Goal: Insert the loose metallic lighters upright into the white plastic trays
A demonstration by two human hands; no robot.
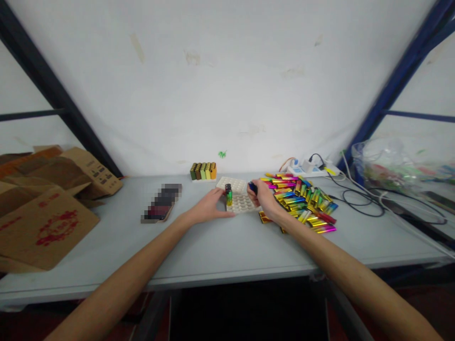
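Note:
A pale tray with rows of round holes lies on the table, with a second pale tray just behind it. Green-and-gold lighters stand upright at the front tray's left end. My left hand rests beside that end, thumb and fingers spread around the corner. Over the tray's right end, my right hand is closed around a small item with a dark blue top. Right of it lies a loose pile of shiny, multicoloured lighters.
Several lighters stand in a block near the wall. A phone, partly pixelated, lies left of my left hand. Cardboard boxes fill the left side. A power strip, black cables and plastic bags are on the right.

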